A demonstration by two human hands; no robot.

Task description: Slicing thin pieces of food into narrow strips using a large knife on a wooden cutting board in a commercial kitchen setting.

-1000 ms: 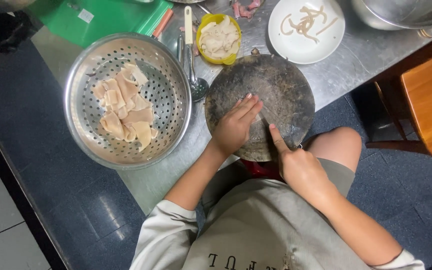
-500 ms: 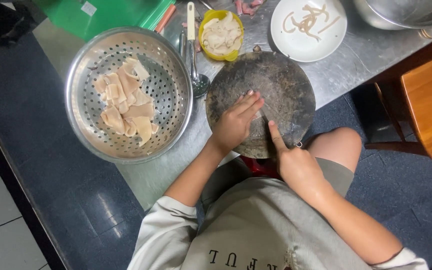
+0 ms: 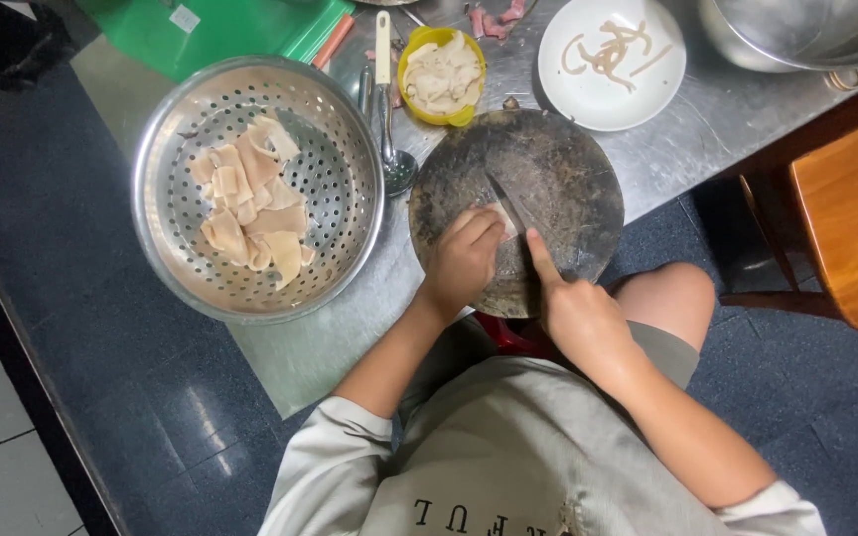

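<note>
On round dark cutting board (image 3: 558, 169), near edge: left hand (image 3: 464, 260) pressed flat on pale meat piece (image 3: 501, 215), right hand (image 3: 578, 313) clamped on knife (image 3: 508, 203), blade angled away, just right of left fingertips.

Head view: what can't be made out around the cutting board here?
- Pale piece on the board: mostly hidden under the left hand.
- Knife handle: hidden inside the right hand.
- Board's near edge: covered by both hands.
- Steel bowl: cut off by the top edge.
</note>
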